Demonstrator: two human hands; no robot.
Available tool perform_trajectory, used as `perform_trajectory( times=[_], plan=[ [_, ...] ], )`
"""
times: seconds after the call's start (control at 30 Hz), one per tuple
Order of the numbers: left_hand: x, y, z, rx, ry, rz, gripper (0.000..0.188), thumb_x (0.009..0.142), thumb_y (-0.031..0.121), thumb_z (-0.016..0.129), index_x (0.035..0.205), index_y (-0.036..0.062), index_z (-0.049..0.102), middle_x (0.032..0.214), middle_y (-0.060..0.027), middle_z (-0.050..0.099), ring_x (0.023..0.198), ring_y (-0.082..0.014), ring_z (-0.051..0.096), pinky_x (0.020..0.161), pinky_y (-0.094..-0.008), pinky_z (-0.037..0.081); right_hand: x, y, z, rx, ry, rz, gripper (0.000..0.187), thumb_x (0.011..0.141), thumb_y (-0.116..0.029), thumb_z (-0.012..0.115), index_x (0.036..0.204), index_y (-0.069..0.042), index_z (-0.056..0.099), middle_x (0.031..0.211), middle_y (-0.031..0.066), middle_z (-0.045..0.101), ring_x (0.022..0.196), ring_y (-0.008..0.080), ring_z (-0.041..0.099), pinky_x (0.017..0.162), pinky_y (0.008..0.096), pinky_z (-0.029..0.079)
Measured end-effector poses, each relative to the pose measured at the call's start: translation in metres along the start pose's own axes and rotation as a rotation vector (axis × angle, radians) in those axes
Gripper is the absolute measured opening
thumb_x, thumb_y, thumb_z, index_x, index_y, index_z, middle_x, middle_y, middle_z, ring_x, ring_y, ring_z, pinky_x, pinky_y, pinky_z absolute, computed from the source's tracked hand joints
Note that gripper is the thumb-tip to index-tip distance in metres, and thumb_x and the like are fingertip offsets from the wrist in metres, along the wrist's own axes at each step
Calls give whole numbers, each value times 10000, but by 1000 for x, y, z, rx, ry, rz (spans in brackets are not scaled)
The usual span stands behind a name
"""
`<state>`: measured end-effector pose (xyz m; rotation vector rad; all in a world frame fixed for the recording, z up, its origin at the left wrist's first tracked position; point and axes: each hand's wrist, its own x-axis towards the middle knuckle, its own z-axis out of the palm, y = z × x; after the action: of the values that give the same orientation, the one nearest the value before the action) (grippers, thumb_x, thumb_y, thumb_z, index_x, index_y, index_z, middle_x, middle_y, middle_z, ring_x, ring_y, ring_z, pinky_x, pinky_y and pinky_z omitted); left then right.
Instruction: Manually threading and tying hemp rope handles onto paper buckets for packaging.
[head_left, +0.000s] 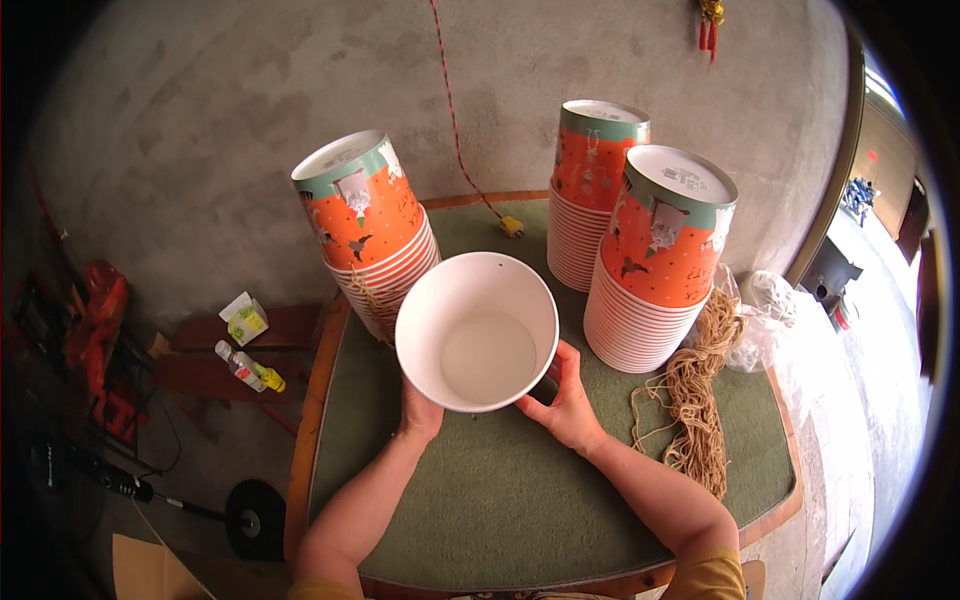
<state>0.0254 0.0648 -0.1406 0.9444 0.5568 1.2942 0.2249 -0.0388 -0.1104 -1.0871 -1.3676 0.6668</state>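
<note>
A large white paper bucket (480,375) is held mouth up over the table, its bare inside facing me. My left hand (421,412) grips it at the lower left, with the fingers mostly hidden behind its wall. On the right side my right hand (568,405) is closed on it, thumb near the rim. Upside-down stacks of orange and green printed paper buckets surround it: a left stack (365,215), a back right stack (588,180) and a front right stack (655,250). Beside my right forearm lies a bundle of tan twine (697,410).
Green cloth covers the wood-edged table (450,510). A yellow plug (511,227) on a red cord hangs near its back edge. Clear plastic bags (765,315) sit at the right. A low red bench (200,375) at the left carries a bottle (240,364) and a small box (243,318).
</note>
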Motion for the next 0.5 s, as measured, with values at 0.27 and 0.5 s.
perform_trajectory(
  times=[0.27,0.5],
  plan=[
    [3,-5,-6,-136,-97,92,509,1003,378,404,1397,55,416,1358,-96,519,1259,-209,493,1059,-374,394,-2,1,0,-93,-40,2,924,761,-73,805,1397,-85,135,1363,166,380,1302,284,430,1091,412,381],
    [3,-10,-16,-146,-89,79,466,985,314,394,1366,49,434,1350,-107,502,1256,-220,482,1061,-367,377,-2,12,-3,-222,-42,13,923,777,-93,786,1396,-66,101,1362,183,385,1290,322,452,1085,418,381]
  ],
)
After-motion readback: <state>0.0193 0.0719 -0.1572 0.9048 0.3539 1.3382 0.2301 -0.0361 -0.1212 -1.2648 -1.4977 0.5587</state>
